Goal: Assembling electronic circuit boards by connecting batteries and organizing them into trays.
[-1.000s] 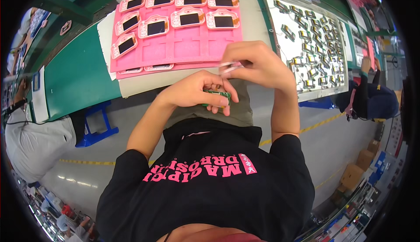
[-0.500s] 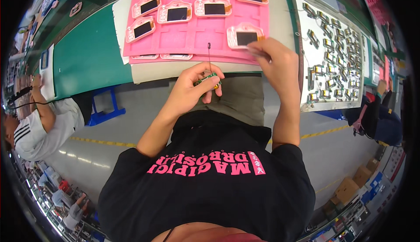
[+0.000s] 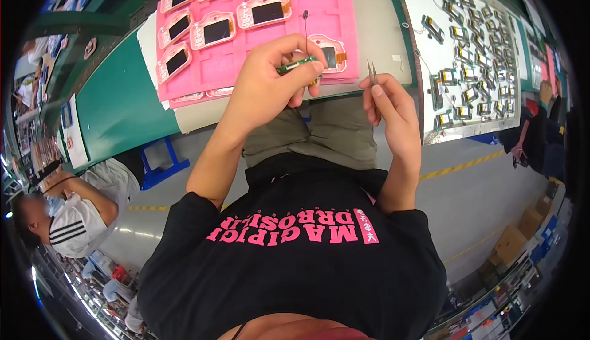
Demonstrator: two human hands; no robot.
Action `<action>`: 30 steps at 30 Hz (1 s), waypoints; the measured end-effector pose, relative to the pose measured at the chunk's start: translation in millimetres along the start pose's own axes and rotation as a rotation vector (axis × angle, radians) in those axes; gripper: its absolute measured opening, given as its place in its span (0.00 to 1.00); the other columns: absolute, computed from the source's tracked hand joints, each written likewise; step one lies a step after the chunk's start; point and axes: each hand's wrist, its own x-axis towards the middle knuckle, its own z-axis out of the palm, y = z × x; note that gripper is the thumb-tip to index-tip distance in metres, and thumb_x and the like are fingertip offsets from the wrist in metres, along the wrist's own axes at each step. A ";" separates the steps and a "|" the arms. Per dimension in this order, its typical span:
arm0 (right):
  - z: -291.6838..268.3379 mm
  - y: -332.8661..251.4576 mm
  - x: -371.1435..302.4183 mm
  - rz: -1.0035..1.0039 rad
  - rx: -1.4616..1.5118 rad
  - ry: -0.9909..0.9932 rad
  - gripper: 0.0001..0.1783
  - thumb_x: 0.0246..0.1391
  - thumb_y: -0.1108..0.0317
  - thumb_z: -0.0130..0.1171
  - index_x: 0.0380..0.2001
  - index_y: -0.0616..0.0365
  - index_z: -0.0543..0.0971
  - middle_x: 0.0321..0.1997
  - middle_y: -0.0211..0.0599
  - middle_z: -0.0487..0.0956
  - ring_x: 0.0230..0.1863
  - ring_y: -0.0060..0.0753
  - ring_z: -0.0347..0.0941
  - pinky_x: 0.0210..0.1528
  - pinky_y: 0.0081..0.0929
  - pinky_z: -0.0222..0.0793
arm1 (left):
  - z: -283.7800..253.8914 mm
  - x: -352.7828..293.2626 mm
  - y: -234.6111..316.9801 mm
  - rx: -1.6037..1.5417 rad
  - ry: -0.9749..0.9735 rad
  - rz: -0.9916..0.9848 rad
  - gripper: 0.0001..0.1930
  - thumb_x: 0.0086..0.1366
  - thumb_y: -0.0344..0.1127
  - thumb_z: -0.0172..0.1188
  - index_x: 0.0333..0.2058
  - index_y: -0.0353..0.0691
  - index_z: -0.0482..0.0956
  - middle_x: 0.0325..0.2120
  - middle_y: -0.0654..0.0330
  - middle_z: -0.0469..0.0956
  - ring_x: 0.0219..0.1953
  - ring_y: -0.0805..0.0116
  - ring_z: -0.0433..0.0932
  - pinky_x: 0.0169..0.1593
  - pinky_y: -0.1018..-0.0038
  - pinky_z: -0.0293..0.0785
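Between the thumb and fingers of my left hand (image 3: 261,88) is a small green circuit board (image 3: 297,65). A thin dark wire (image 3: 306,30) rises from it, tipped with a small black part. My right hand (image 3: 394,103) grips a pair of metal tweezers (image 3: 372,73), points up, over the table's front edge. Just behind my left hand, a pale pink casing with a dark screen (image 3: 336,57) is partly covered by my fingers. It lies on the pink foam tray (image 3: 212,70), along with several similar casings (image 3: 267,11) in rows.
To the right, a white board (image 3: 452,103) carries many small circuit boards with wires. Green matting (image 3: 117,119) covers the table's left side. A co-worker in a white shirt (image 3: 80,220) sits at the left; another person in dark clothes (image 3: 541,137) is at the right.
My left hand has moved up and over the tray with the circuit board. My right hand has drawn back from the near-right casing, tweezers now pointing up. The view has shifted.
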 end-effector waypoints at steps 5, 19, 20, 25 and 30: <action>-16.5 0.4 6.8 0.066 0.162 -0.081 0.11 0.77 0.68 0.49 0.50 0.61 0.78 0.29 0.31 0.78 0.24 0.19 0.68 0.26 0.16 0.63 | 21.9 41.9 -2.5 0.033 0.002 0.042 0.05 0.69 0.28 0.62 0.41 0.37 0.84 0.20 0.62 0.80 0.16 0.80 0.67 0.22 0.85 0.60; -35.5 -6.1 21.7 0.144 0.278 -0.146 0.10 0.77 0.69 0.49 0.49 0.61 0.77 0.22 0.37 0.83 0.15 0.23 0.72 0.19 0.16 0.62 | 56.4 80.9 -3.9 0.586 0.153 0.278 0.10 0.62 0.31 0.70 0.43 0.40 0.85 0.24 0.61 0.84 0.22 0.76 0.74 0.28 0.80 0.69; -34.8 -6.1 21.2 0.151 0.288 -0.153 0.09 0.77 0.69 0.48 0.49 0.60 0.77 0.21 0.38 0.83 0.15 0.24 0.73 0.19 0.17 0.62 | 57.9 81.3 -4.8 0.720 0.204 0.347 0.11 0.61 0.31 0.70 0.43 0.41 0.85 0.25 0.61 0.84 0.23 0.75 0.75 0.28 0.80 0.70; -31.3 -3.3 17.6 0.164 0.353 -0.232 0.10 0.78 0.67 0.47 0.48 0.60 0.76 0.21 0.41 0.84 0.14 0.25 0.73 0.19 0.17 0.62 | 59.0 82.6 1.0 0.706 0.190 0.187 0.13 0.60 0.32 0.73 0.43 0.41 0.84 0.27 0.61 0.85 0.27 0.74 0.79 0.31 0.78 0.73; -26.3 -3.0 20.8 0.206 0.405 -0.273 0.11 0.79 0.65 0.46 0.47 0.59 0.76 0.20 0.41 0.83 0.13 0.26 0.72 0.18 0.18 0.62 | 60.8 80.5 -5.5 0.662 0.204 0.218 0.15 0.59 0.30 0.73 0.45 0.41 0.83 0.28 0.61 0.85 0.28 0.74 0.79 0.31 0.79 0.73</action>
